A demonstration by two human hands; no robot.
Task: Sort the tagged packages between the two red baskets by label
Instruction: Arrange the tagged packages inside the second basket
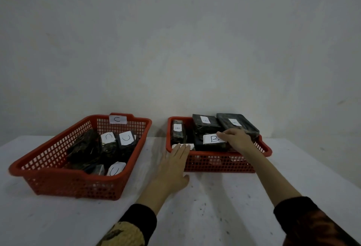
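Two red baskets stand on the white table. The left basket (134, 149) carries a C tag on its far rim and holds several dark packages with C labels (126, 138). The right basket (218, 162) holds several dark packages with B labels. My left hand (173, 165) lies flat with straight fingers against the right basket's front left corner, fingertips over a white label on the rim. My right hand (237, 139) reaches into the right basket and its fingers curl on the edge of the front package marked B (210, 141).
The white table (214, 206) runs up to a plain grey wall close behind the baskets. A strip of bare table separates the two baskets. My dark patterned sleeves cross the table's near part.
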